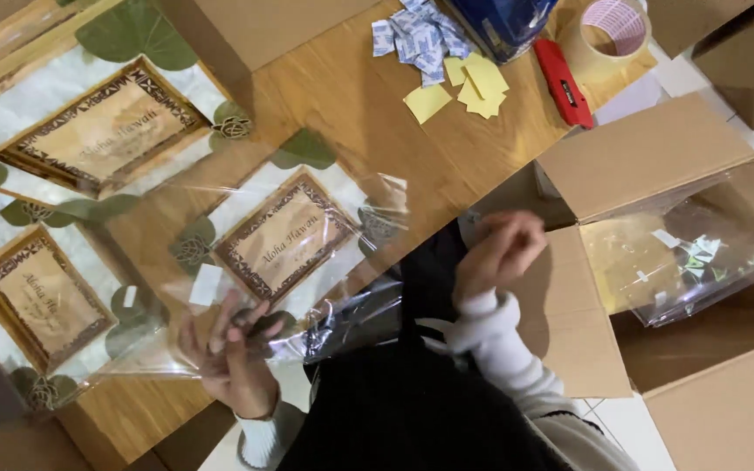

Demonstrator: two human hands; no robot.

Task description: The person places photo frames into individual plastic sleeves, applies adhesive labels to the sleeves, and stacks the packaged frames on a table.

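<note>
From my feed, the wooden table [368, 113] fills most of the view, with an open cardboard box [656, 157] at its right edge. A wooden picture frame [285, 235] lies on the table inside a clear plastic bag [342, 262]. My left hand [229, 353] grips the bag's near edge, fingers pinched. My right hand [499, 253] is curled beside the box; I cannot tell what it holds.

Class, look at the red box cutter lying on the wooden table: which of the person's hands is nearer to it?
Right. The right hand is raised below the red box cutter, beside the open cardboard box. The left hand is far off, gripping the clear plastic sleeve.
</note>
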